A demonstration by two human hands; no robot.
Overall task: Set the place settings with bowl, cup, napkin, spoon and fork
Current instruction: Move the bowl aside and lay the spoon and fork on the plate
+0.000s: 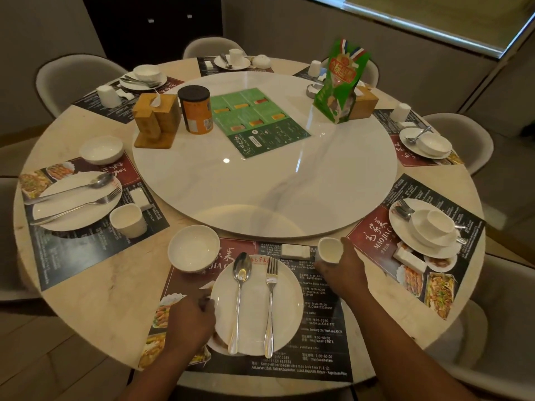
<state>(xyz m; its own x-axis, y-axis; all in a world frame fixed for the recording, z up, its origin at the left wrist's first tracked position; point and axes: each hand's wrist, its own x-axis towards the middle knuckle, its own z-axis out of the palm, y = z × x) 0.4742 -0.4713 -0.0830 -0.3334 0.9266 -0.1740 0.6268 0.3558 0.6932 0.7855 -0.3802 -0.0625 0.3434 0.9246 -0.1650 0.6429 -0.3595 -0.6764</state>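
Small white ceramic cup (pixel 329 249) may topple if set askew
Right hand (pixel 344 270) grip closes round it, white napkin packet (pixel 296 250) just left; left hand (pixel 191 319) grip pinches the round white plate (pixel 254 314) rim, where a tug could roll the steel spoon (pixel 238 305)

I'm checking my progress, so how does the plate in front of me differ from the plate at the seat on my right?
The near plate holds only a spoon and fork, side by side; the right plate holds a bowl with a cup nested in it. The near plate's cutlery lies fully visible; the right plate's is partly hidden by the bowl. Both plates are white and round.
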